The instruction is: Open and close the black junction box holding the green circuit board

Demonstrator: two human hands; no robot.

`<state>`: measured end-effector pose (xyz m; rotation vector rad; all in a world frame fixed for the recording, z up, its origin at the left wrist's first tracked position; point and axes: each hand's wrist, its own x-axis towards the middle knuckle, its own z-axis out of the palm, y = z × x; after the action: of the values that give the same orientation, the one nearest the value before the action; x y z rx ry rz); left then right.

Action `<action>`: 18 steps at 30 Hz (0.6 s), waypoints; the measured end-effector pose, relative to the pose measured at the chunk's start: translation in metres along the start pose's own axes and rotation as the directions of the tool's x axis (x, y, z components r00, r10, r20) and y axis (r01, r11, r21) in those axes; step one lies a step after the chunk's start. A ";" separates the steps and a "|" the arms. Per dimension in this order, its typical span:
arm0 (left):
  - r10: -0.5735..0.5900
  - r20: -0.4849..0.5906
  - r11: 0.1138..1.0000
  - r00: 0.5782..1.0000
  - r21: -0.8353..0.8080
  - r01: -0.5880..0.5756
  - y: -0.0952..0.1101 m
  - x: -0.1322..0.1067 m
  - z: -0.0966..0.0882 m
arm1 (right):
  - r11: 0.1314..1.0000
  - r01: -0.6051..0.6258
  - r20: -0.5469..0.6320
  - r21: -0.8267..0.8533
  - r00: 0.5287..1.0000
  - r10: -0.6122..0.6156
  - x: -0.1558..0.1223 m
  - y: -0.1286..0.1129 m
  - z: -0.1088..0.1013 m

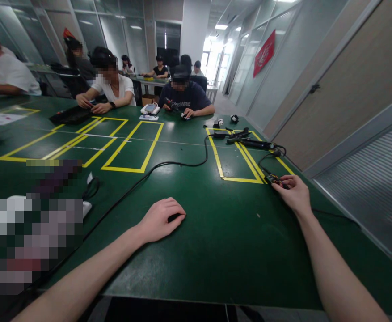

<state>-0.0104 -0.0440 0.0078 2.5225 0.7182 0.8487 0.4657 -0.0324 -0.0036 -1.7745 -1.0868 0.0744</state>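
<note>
left: I'm resting the left hand (162,220) on the table (209,255), fingers pressed together, nothing showing in them | right: I'm pinching the wired part (272,180) in the right hand (297,193), beside the tape (247,180) | risk: leads could be tearing loose if I'm tugging toward the near side

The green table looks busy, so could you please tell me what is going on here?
The person's right hand pinches a small wired part near the yellow tape at the right. Their left hand rests on the green table; whether it holds anything is unclear. A black cable runs across the table. On the far side, a co-worker in a dark shirt handles a small item.
</note>
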 end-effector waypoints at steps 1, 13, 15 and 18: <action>-0.002 0.002 1.000 1.000 -0.002 0.002 0.000 0.000 0.000 | 1.000 0.006 -0.016 0.011 1.000 -0.006 -0.001 -0.001 -0.001; 0.000 0.015 1.000 1.000 0.002 0.000 0.001 0.000 -0.001 | 0.902 -0.117 -0.059 -0.416 0.993 0.102 0.008 0.016 -0.005; -0.001 0.015 1.000 1.000 0.006 0.001 0.001 0.000 -0.001 | 0.890 -0.118 -0.011 -0.439 0.992 0.126 0.009 0.019 -0.005; -0.004 0.015 1.000 1.000 0.003 0.004 0.001 0.001 0.000 | 0.896 -0.056 0.056 -0.440 0.994 0.089 0.006 0.016 -0.001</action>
<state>-0.0096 -0.0446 0.0090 2.5269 0.7202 0.8269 0.4795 -0.0302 -0.0134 -2.2328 -1.1546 -0.0650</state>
